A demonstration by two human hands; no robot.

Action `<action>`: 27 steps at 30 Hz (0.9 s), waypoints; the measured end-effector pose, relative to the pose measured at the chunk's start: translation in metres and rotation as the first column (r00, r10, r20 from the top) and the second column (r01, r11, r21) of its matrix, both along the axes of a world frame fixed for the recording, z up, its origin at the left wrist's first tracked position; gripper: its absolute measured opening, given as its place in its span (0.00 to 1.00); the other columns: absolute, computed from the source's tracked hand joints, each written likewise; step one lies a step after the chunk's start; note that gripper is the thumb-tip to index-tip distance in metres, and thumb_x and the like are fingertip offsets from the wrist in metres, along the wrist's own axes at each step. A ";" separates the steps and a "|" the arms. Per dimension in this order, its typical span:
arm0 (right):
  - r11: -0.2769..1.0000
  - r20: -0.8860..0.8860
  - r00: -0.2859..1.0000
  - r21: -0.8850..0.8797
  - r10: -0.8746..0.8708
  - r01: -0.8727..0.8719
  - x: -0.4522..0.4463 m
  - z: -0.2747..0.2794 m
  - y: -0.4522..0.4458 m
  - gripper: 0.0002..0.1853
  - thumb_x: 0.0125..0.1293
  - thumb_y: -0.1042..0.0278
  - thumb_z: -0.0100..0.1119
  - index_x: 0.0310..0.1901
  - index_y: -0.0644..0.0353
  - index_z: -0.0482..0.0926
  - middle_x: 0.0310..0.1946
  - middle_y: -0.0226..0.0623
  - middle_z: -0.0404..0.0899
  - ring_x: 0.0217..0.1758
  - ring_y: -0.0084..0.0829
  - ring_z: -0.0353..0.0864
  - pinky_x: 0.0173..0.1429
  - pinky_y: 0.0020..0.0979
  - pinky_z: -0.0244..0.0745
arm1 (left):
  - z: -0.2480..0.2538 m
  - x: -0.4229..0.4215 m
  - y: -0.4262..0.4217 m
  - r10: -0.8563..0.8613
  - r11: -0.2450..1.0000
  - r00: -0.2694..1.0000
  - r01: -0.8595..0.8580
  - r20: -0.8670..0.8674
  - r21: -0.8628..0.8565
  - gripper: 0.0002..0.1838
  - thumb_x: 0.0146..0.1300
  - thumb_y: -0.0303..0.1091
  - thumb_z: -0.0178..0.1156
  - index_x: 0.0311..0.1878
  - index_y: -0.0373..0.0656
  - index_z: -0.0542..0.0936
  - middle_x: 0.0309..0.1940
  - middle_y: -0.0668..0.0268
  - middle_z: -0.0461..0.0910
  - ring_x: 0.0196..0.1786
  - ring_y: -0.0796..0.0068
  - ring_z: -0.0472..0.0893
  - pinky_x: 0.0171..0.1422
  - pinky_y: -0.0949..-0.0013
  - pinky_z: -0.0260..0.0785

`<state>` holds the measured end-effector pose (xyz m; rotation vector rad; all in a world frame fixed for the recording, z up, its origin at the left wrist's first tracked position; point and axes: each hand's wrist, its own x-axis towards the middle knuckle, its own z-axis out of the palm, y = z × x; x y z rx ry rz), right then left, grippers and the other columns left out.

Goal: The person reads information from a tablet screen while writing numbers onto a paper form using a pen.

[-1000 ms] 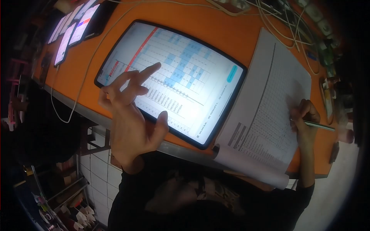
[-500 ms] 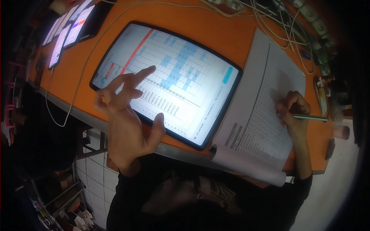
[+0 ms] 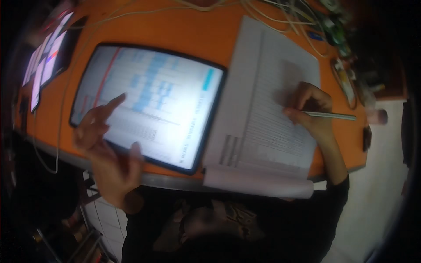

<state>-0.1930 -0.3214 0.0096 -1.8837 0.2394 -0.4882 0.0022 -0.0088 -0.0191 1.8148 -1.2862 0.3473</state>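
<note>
A tablet (image 3: 175, 118) lies on the orange table, its lit screen showing a spreadsheet with blue cells and a red bar. My left hand (image 3: 105, 144) is over the tablet's near left side, index finger stretched toward the screen and thumb apart. Whether the fingertip touches the glass, I cannot tell. To the right lies a stack of printed sheets (image 3: 280, 57) with a ruled table, its near end rolled up. My right hand (image 3: 313, 109) rests on these sheets, fingers closed round a pen (image 3: 331, 115) whose back end points right. The pen's tip is hidden by my fingers.
Several lit phones (image 3: 41, 72) stand at the far left of the orange table (image 3: 188, 30). White cables (image 3: 280, 22) tangle at the back right and one runs down the left side. Assorted small items (image 3: 346, 83) line the right edge.
The whole view has turned and shifted, so the tablet and sheets sit further left, with blur. My left hand stays over the tablet and my right hand keeps the pen on the sheets.
</note>
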 end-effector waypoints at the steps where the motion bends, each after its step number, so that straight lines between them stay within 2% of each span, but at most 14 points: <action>1: 0.998 0.026 0.998 -0.031 0.059 -0.058 -0.002 -0.001 -0.003 0.16 0.49 0.86 0.66 0.20 0.57 0.67 0.17 0.27 0.70 0.17 0.13 0.70 0.18 0.15 0.63 | 0.001 -0.001 0.000 0.017 1.000 1.000 -0.017 -0.004 -0.003 0.31 0.47 0.26 0.55 0.56 0.49 0.54 0.55 0.49 0.71 0.59 0.54 0.71 0.64 0.51 0.54; 2: 0.999 0.016 0.999 -0.043 0.034 -0.034 -0.004 0.000 -0.004 0.16 0.49 0.86 0.66 0.20 0.57 0.67 0.17 0.27 0.70 0.17 0.13 0.70 0.18 0.15 0.63 | 0.010 -0.002 0.000 0.045 0.993 0.994 -0.056 0.101 0.103 0.33 0.47 0.27 0.55 0.57 0.50 0.54 0.55 0.51 0.69 0.55 0.50 0.75 0.61 0.49 0.59; 5: 0.999 -0.046 0.998 0.014 0.041 -0.041 -0.006 0.001 -0.006 0.17 0.48 0.86 0.67 0.18 0.57 0.67 0.16 0.27 0.71 0.17 0.14 0.70 0.19 0.15 0.63 | 0.009 -0.002 0.003 0.072 0.990 0.992 -0.084 0.100 0.113 0.33 0.47 0.27 0.55 0.57 0.50 0.54 0.55 0.51 0.69 0.56 0.51 0.74 0.61 0.48 0.59; 7: 0.994 0.015 0.998 -0.094 0.064 -0.062 -0.006 -0.001 -0.008 0.18 0.49 0.86 0.65 0.17 0.57 0.65 0.15 0.27 0.71 0.15 0.14 0.69 0.17 0.16 0.61 | 0.008 -0.004 0.002 0.103 0.990 0.992 -0.110 0.072 0.089 0.32 0.47 0.27 0.55 0.55 0.51 0.54 0.54 0.50 0.72 0.58 0.53 0.73 0.62 0.47 0.58; 8: 0.994 0.016 0.998 -0.093 0.057 -0.056 -0.007 0.001 -0.009 0.18 0.49 0.86 0.65 0.17 0.57 0.65 0.15 0.27 0.71 0.15 0.14 0.69 0.17 0.16 0.61 | 0.008 -0.003 0.003 0.106 0.988 0.990 -0.115 0.088 0.106 0.31 0.47 0.28 0.56 0.54 0.52 0.55 0.54 0.50 0.73 0.59 0.55 0.71 0.63 0.47 0.57; 10: 0.998 -0.046 0.998 0.042 -0.047 0.049 -0.008 0.006 -0.012 0.20 0.50 0.86 0.64 0.16 0.56 0.62 0.13 0.28 0.70 0.13 0.13 0.67 0.15 0.16 0.58 | 0.009 -0.003 0.003 0.103 0.985 0.989 -0.116 0.104 0.125 0.30 0.47 0.29 0.56 0.53 0.52 0.55 0.54 0.49 0.73 0.60 0.56 0.70 0.64 0.47 0.56; 14: 0.990 -0.056 0.993 0.097 -0.101 0.106 -0.010 0.008 -0.016 0.21 0.51 0.86 0.64 0.16 0.55 0.60 0.13 0.28 0.69 0.12 0.13 0.67 0.15 0.17 0.58 | 0.010 -0.005 0.004 0.129 0.978 0.986 -0.145 0.104 0.153 0.28 0.49 0.30 0.56 0.52 0.53 0.55 0.54 0.49 0.74 0.61 0.57 0.68 0.66 0.47 0.56; 17: 0.997 -0.035 0.999 0.059 -0.037 0.039 -0.009 0.006 -0.006 0.21 0.50 0.86 0.64 0.15 0.56 0.60 0.14 0.28 0.70 0.14 0.13 0.67 0.16 0.17 0.59 | 0.011 -0.004 0.004 0.132 0.975 0.984 -0.151 0.118 0.161 0.27 0.50 0.31 0.56 0.51 0.53 0.55 0.54 0.50 0.74 0.61 0.57 0.68 0.66 0.47 0.56; 22: 0.986 0.025 1.000 -0.165 -0.008 0.012 -0.009 -0.002 -0.008 0.20 0.49 0.85 0.64 0.15 0.57 0.61 0.16 0.26 0.70 0.16 0.13 0.69 0.20 0.16 0.61 | 0.010 -0.005 0.003 0.150 0.973 0.982 -0.168 0.117 0.161 0.26 0.52 0.32 0.56 0.51 0.53 0.55 0.54 0.51 0.74 0.61 0.57 0.69 0.67 0.46 0.55; 26: 0.989 0.008 1.000 -0.142 -0.029 0.030 -0.010 0.001 -0.008 0.20 0.48 0.84 0.64 0.14 0.57 0.61 0.15 0.26 0.70 0.16 0.13 0.69 0.20 0.16 0.60 | 0.010 -0.005 0.004 0.145 0.971 0.982 -0.165 0.123 0.172 0.25 0.53 0.33 0.56 0.51 0.53 0.55 0.55 0.51 0.74 0.61 0.57 0.69 0.67 0.45 0.55; 27: 0.997 -0.051 0.997 -0.059 -0.053 0.050 -0.010 0.005 -0.007 0.21 0.48 0.84 0.65 0.14 0.57 0.60 0.15 0.26 0.70 0.16 0.12 0.69 0.20 0.16 0.60 | 0.010 -0.005 0.004 0.147 0.971 0.982 -0.166 0.122 0.170 0.25 0.53 0.34 0.56 0.51 0.53 0.55 0.55 0.51 0.74 0.60 0.57 0.69 0.67 0.45 0.55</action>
